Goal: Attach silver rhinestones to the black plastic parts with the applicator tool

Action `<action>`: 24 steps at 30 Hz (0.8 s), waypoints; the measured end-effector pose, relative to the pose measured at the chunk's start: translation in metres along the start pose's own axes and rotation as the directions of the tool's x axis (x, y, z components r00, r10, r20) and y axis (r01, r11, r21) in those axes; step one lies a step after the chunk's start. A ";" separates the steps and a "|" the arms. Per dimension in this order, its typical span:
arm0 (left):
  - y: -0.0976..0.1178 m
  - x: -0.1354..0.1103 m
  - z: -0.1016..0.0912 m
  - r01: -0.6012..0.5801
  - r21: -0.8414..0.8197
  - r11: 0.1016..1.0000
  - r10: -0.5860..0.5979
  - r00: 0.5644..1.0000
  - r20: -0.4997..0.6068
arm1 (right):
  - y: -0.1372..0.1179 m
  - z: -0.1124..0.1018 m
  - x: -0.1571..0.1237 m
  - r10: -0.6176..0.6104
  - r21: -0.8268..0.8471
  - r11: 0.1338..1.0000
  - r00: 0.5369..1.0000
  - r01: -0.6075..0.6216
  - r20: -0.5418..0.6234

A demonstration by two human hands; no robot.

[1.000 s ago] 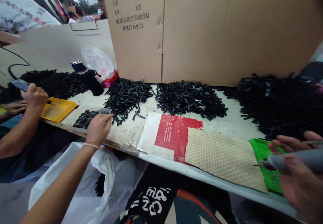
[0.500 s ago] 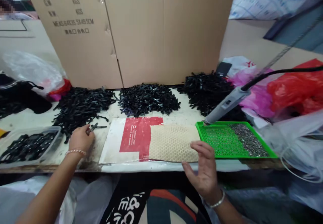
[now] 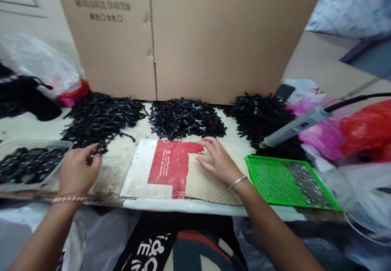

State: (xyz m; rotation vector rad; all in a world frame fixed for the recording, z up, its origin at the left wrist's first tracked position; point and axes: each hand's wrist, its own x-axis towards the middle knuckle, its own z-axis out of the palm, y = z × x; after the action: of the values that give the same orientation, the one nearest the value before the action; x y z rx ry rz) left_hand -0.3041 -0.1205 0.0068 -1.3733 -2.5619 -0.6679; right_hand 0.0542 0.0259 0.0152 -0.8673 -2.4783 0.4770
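My left hand [image 3: 80, 171] pinches a small black strip-like part [image 3: 102, 147] between thumb and forefinger, at the near edge of the left pile of black parts [image 3: 100, 114]. My right hand [image 3: 215, 161] is open and holds nothing, with its fingers spread above the red-and-white cardboard sheet [image 3: 166, 165] and the cream honeycomb-textured pad [image 3: 210, 185] on it. Whether its fingertips touch the sheet I cannot tell. Beyond it lies a middle pile of small black parts [image 3: 186, 118].
Right of the pad is a green tray [image 3: 255, 181] with small metal screws [image 3: 305, 183]. A grey electric screwdriver [image 3: 296, 127] hangs above it. A third black pile [image 3: 259, 116] lies behind. At left stands a clear box [image 3: 69, 145] of black pieces; a large carton [image 3: 195, 39] blocks the back.
My right hand has moved left and forward, from the pad's right edge to above the cardboard. My left hand has drawn slightly left with the black part. The view has shifted.
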 end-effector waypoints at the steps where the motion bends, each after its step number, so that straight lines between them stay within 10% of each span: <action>1: 0.000 0.002 0.000 -0.001 -0.014 1.000 0.001 1.000 0.025 | 0.014 -0.006 0.002 0.097 -0.128 0.987 0.995 -0.096 -0.003; 7: 0.019 0.003 0.003 0.179 -0.260 0.949 -0.168 0.984 0.067 | 0.073 -0.042 0.019 0.640 -0.616 0.603 0.768 -0.508 -0.007; 11: 0.056 -0.015 -0.005 0.607 -0.702 0.374 -0.373 0.791 0.485 | 0.088 -0.048 0.031 0.694 -0.672 0.532 0.720 -0.515 -0.002; 13: 0.075 -0.027 -0.008 0.743 -0.666 0.067 -0.292 0.653 0.699 | 0.095 -0.046 0.033 0.717 -0.694 0.517 0.697 -0.501 0.031; 16: 0.099 -0.042 -0.007 0.842 -0.517 -0.154 -0.073 0.512 0.856 | 0.110 -0.043 0.032 0.741 -0.713 0.485 0.671 -0.506 0.027; 24: 0.124 -0.059 0.000 0.886 -0.382 -0.262 0.159 0.431 0.889 | 0.130 -0.055 0.023 0.707 -0.744 0.487 0.706 -0.458 0.029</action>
State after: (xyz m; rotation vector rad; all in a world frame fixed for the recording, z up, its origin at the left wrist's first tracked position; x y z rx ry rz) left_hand -0.1690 -0.1054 0.0245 -0.2111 -2.9383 -3.6080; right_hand 0.1310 0.1461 0.0077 -2.1835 -2.6046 -0.1867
